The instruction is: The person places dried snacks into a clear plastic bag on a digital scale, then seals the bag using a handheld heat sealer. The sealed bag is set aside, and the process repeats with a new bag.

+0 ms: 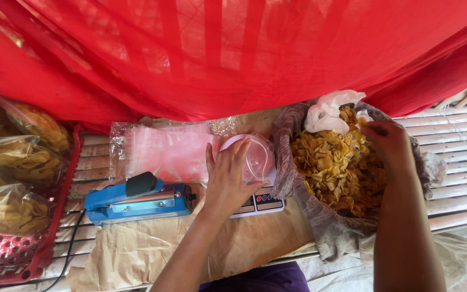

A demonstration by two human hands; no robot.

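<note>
Filling is in hand, by my reading: your left hand (228, 181) holds the clear plastic bag (255, 157) open on the scale (260, 204), while your right hand (387, 141) closes on yellow chips (333, 165) in the sack (320, 227). Next, carry them cleanly into the bag's mouth.

A red mesh curtain (233, 54) is hanging across the back, daylight glowing through it. A slatted bamboo platform (455, 135) is stretching beneath, brown paper (152, 249) covering part.
</note>
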